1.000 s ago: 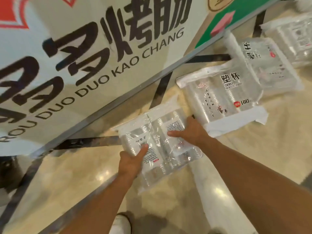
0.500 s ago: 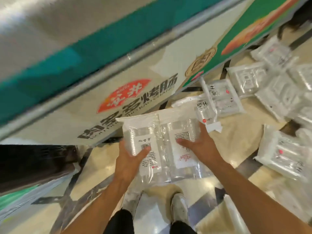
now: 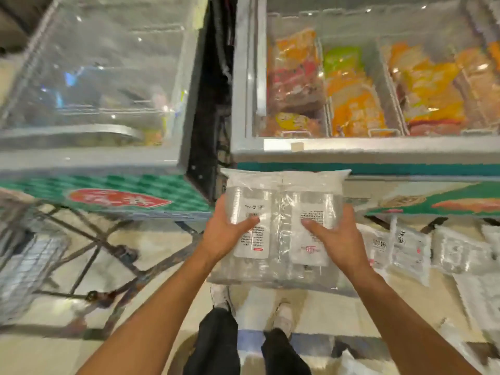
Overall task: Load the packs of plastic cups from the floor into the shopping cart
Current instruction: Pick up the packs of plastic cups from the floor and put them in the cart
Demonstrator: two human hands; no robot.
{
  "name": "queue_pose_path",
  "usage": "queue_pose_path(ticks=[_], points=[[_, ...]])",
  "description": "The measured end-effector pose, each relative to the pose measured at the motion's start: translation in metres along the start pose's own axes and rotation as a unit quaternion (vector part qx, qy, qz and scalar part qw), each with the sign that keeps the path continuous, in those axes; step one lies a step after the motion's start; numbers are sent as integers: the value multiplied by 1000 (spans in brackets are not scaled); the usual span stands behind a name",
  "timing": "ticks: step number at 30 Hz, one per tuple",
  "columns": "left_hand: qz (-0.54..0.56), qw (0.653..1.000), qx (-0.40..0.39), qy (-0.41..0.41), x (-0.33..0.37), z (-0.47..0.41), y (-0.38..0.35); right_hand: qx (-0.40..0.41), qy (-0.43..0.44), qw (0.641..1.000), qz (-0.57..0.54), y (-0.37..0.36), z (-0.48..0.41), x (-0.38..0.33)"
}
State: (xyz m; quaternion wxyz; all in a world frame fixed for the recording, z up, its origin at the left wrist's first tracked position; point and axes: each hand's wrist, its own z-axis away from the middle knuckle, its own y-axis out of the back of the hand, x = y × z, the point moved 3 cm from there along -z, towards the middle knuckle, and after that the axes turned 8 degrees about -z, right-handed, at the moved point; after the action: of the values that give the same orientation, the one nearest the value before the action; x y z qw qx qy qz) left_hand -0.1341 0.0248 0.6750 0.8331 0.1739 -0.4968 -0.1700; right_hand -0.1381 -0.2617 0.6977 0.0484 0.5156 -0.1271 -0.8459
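In the middle of the frame the person holds a clear plastic twin pack of stacked cups [image 3: 281, 201] off the floor, flat and level in front of the body. The left hand [image 3: 226, 234] grips its left edge and the right hand [image 3: 336, 240] its right edge. Both thumbs press on the top film, and the hands are apart with the pack between them. More clear cup packs [image 3: 411, 246] lie on the glossy cream floor [image 3: 157, 239] at the right. A grey wire shopping cart [image 3: 29, 253], blurred, stands at the lower left. Above, a glass-topped chest freezer [image 3: 378, 147] holds orange and red bags [image 3: 357, 104].
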Motion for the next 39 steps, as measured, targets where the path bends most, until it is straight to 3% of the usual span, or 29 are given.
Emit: queue_pose_path(ticks=[7, 14, 19, 28, 33, 39], points=[[97, 980, 164, 64, -59, 82, 196, -169, 88, 977, 92, -179, 37, -136], [157, 935, 302, 93, -140, 189, 387, -335, 156, 915, 164, -406, 124, -236], [176, 896, 387, 126, -218, 257, 500, -433, 162, 870, 173, -559, 197, -265], [220, 871, 424, 116, -314, 273, 642, -495, 156, 829, 207, -776, 230, -271], [240, 857, 438, 126, -373, 228, 701, -504, 174, 811, 240, -878, 218, -288], [252, 844, 436, 183, -482, 147, 764, -516, 133, 805, 259, -1006, 184, -274]])
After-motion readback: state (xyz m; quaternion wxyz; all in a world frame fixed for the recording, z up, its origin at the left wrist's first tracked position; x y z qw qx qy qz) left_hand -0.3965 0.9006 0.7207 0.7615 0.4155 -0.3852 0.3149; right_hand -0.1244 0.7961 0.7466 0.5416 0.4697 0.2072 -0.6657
